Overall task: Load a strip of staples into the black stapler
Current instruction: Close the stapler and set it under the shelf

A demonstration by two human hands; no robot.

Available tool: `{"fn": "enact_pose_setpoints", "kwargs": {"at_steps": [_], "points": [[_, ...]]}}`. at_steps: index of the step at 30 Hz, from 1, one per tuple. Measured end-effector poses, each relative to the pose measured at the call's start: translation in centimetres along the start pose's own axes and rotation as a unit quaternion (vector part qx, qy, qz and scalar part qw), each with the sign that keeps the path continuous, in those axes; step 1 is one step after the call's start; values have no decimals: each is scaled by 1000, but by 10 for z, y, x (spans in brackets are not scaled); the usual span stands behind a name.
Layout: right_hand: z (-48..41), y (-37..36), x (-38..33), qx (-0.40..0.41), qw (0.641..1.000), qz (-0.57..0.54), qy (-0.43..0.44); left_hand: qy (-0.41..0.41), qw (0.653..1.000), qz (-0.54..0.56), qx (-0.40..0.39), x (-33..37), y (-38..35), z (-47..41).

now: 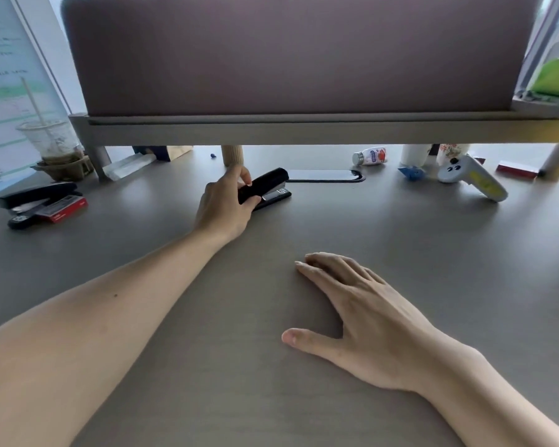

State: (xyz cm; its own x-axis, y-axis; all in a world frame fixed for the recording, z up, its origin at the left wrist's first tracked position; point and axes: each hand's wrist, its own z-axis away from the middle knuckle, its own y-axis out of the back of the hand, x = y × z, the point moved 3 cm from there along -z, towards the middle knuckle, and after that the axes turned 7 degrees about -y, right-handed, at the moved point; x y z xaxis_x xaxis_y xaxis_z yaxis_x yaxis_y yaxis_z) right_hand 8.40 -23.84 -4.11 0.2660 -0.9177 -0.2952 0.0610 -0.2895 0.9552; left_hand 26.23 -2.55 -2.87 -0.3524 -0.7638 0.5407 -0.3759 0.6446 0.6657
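the fingers (pixel 244 179) of the left hand (pixel 225 204) curl over the top of the black stapler (pixel 267 188), with the thumb pressed along its near side, so the hand is closed around the rear half of the body. the stapler lies on the desk (pixel 400 253) at mid-distance, its nose pointing right and slightly away; a strip of bright metal shows between its top and base at the nose end. just beyond the nose sits a dark oval cable slot (pixel 326 175) in the desk. the left forearm stretches diagonally from the lower left corner to the stapler.

the right hand (pixel 362 317) lies palm down on the desk, nearer the viewer and well apart from the stapler, its fingers flat and close together, the thumb spread to the left, holding nothing.

at the far left a second stapler (pixel 36 196) rests beside a red box (pixel 67 209), with a plastic cup (pixel 50 143) and straw behind them. at the far right lie a pale controller (pixel 471 179), a small bottle (pixel 370 155) on its side and another red box (pixel 517 169). a brown partition (pixel 288 53) on a raised shelf spans the back of the desk.
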Motion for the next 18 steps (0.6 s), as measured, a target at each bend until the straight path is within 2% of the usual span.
{"fn": "enact_pose_setpoints", "kwargs": {"at_steps": [18], "points": [[0, 2, -3, 0, 1000, 2, -3, -32, 998, -49, 0, 7, -19, -21]]}}
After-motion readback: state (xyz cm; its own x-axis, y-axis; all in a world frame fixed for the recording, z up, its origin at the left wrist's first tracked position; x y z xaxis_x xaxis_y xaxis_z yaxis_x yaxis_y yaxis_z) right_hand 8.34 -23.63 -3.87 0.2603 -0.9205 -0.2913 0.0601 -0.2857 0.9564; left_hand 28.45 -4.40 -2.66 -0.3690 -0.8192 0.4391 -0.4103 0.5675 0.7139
